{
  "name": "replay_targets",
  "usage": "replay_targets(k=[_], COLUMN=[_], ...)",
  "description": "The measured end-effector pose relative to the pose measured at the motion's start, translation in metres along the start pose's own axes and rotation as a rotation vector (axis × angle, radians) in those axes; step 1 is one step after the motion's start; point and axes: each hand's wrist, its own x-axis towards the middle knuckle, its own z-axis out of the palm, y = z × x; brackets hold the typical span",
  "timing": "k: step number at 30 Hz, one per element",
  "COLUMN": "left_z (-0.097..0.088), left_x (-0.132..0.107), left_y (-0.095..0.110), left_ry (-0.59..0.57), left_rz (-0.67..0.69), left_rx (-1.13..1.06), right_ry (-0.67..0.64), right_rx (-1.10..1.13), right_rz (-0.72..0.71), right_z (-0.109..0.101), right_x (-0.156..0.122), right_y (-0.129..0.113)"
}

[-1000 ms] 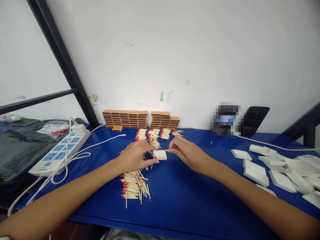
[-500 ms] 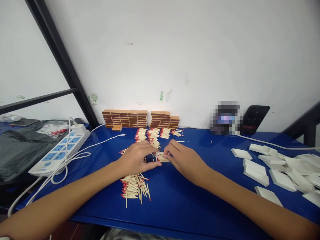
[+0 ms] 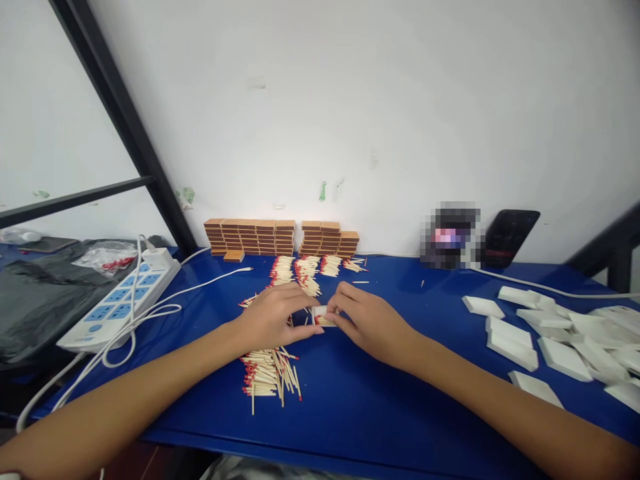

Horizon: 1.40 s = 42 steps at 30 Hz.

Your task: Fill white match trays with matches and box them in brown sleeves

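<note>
A small white matchbox tray (image 3: 318, 311) with red-tipped matchsticks (image 3: 324, 320) in it sits just above the blue table. My left hand (image 3: 275, 313) grips the tray's left end between thumb and fingers. From the right, my right hand (image 3: 367, 323) reaches over the tray, its fingertips pinched together at the matchsticks inside; they partly hide the tray's right end. A loose pile of matchsticks (image 3: 270, 373) lies in front of my left hand, and more lie partly hidden behind it. Beyond my hands are several sorted heaps of matchsticks (image 3: 306, 273).
Stacked matchboxes (image 3: 250, 237) line the wall, with one single matchbox (image 3: 234, 256) in front. White trays (image 3: 510, 343) are scattered at right. A power strip (image 3: 120, 300) with white cables stands left. A dark phone (image 3: 513, 237) and a blurred-out device (image 3: 450, 237) lean on the wall.
My right fingertips have shifted slightly over the matchsticks in the tray. My left hand keeps its hold, and the rest stays as it was.
</note>
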Motion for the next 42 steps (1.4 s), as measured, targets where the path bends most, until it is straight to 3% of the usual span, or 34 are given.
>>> replay_targets(k=[6, 11, 15, 18, 22, 27, 32, 42], left_z=[0.0, -0.001, -0.002, -0.001, -0.001, 0.0, -0.002, -0.001], left_x=[0.0, -0.001, -0.001, -0.001, -0.001, -0.001, -0.001, -0.002], left_y=[-0.001, -0.004, -0.005, -0.005, -0.005, -0.006, -0.005, -0.007], left_ry=[-0.029, -0.021, -0.026, -0.026, -0.041, -0.046, -0.057, -0.049], left_rz=[-0.017, -0.04, -0.054, -0.054, -0.054, -0.057, -0.064, -0.063], left_rx=[-0.017, 0.027, 0.036, 0.029, 0.03, 0.021, 0.018, 0.037], right_ry=[0.065, 0.233, 0.118, 0.007, -0.041, 0.027, 0.148, 0.153], right_rx=[0.181, 0.123, 0.039, 0.044, 0.05, 0.044, -0.009, -0.028], right_rz=[0.027, 0.236, 0.342, 0.37, 0.382, 0.353, 0.403, 0.4], right_z=[0.0, -0.007, -0.006, -0.003, 0.002, 0.008, 0.014, 0.015], right_x=[0.005, 0.01, 0.006, 0.004, 0.006, 0.014, 0.021, 0.017], right_y=[0.004, 0.052, 0.101, 0.118, 0.115, 0.108, 0.117, 0.122])
